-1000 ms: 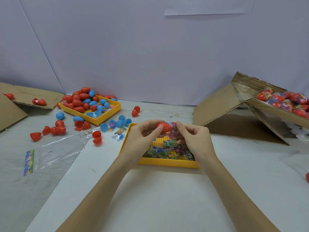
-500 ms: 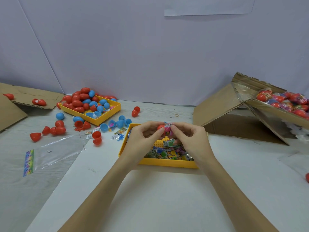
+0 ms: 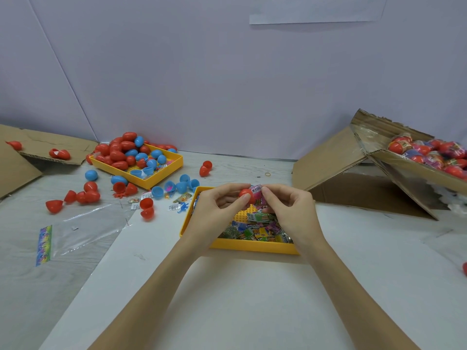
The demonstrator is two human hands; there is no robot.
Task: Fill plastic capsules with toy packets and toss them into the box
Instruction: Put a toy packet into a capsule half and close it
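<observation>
Up close, the left hand (image 3: 217,210) pinches a smooth red capsule half (image 3: 244,193) between thumb and curled fingers, while the right hand (image 3: 290,210) pinches a crinkly pink toy packet (image 3: 258,195) pressed against its rim. Both hover over the yellow tray (image 3: 252,246) of packets. Filled capsules lie in the cardboard box (image 3: 409,162), far right, well apart.

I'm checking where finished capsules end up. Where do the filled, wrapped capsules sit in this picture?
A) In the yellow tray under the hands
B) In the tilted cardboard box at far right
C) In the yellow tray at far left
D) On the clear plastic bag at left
B: the tilted cardboard box at far right holds a heap of wrapped capsules, unlike the other spots.
</observation>
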